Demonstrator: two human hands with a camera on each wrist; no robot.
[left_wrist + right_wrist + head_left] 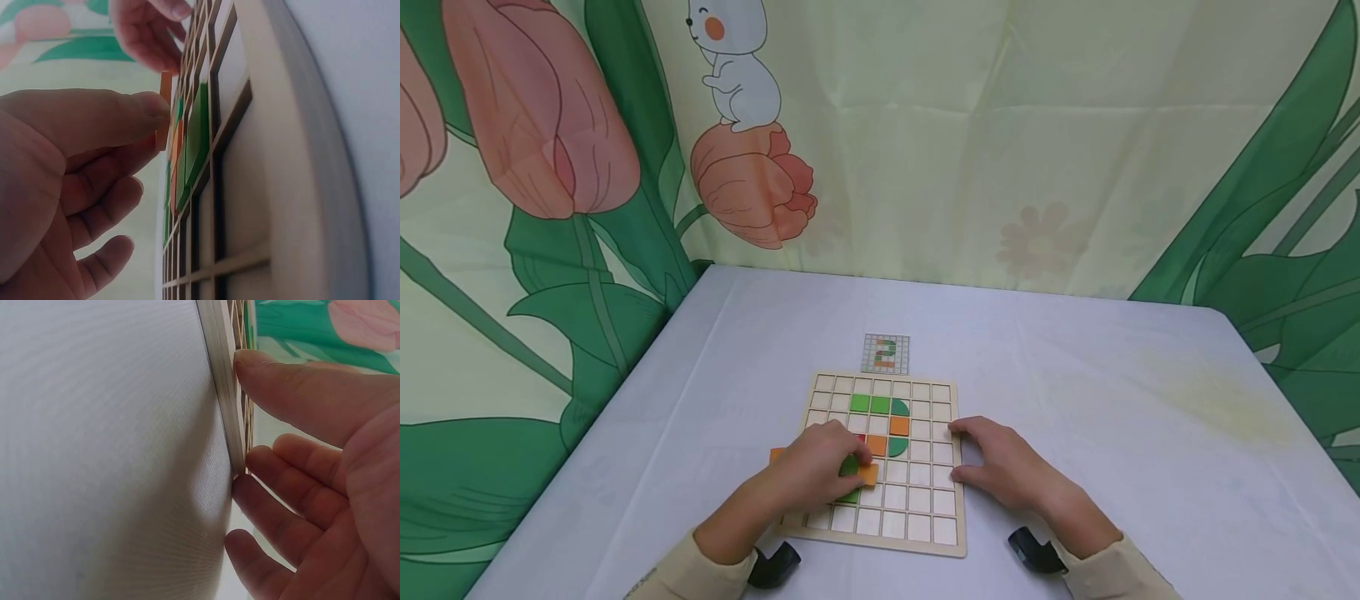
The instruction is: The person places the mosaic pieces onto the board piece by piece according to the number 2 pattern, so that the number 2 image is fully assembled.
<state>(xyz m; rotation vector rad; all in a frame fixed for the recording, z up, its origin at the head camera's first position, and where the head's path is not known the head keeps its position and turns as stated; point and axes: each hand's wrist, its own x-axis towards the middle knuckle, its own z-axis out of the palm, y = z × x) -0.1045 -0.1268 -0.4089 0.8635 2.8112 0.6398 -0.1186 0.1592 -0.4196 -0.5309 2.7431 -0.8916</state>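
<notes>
Between thumb and index finger, my left hand [808,467] pinches an orange square tile [868,475], seen edge-on in the left wrist view as an orange strip [164,112]. That tile hovers close over the wooden grid board [960,500]. Laid in the grid are bright green squares [880,405], dark green rounded pieces [898,447] and orange squares [898,426]. A red piece and more green ones are partly hidden by the left hand. My right hand [1011,462] rests thumb and fingertips on the board's right edge, fingers loosely spread.
A small pattern card [885,354] with a coloured figure on a grid lies just beyond the board. Another orange piece [776,454] shows at the board's left side, partly behind the left hand. White cloth [1075,375] covers the table; a printed curtain [962,167] hangs behind.
</notes>
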